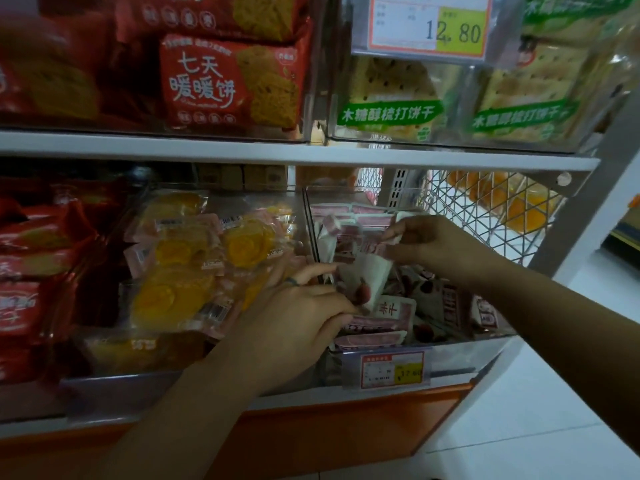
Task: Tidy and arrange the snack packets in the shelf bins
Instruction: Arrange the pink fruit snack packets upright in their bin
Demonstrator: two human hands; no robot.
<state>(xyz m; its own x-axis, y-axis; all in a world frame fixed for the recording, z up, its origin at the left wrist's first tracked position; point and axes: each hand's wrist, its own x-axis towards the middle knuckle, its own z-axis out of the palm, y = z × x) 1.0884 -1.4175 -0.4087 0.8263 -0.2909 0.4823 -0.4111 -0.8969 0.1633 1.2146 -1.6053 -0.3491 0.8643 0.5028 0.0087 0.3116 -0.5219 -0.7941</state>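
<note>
Two hands sort the clear plastic bin point(460, 358), likely restacking: left hand point(294, 323) grips a white fruit-printed packet point(365, 280), right hand point(429, 242) pinches a small pink packet point(391, 237).

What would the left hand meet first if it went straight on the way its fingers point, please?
The left hand points right, into the bin. First in line is the white packet with the red fruit print; the fingertips seem to touch it, though depth is unclear.

Forearms point(194, 403) bare; thin teal ring point(292, 280) on L grip point(294, 317).
</note>
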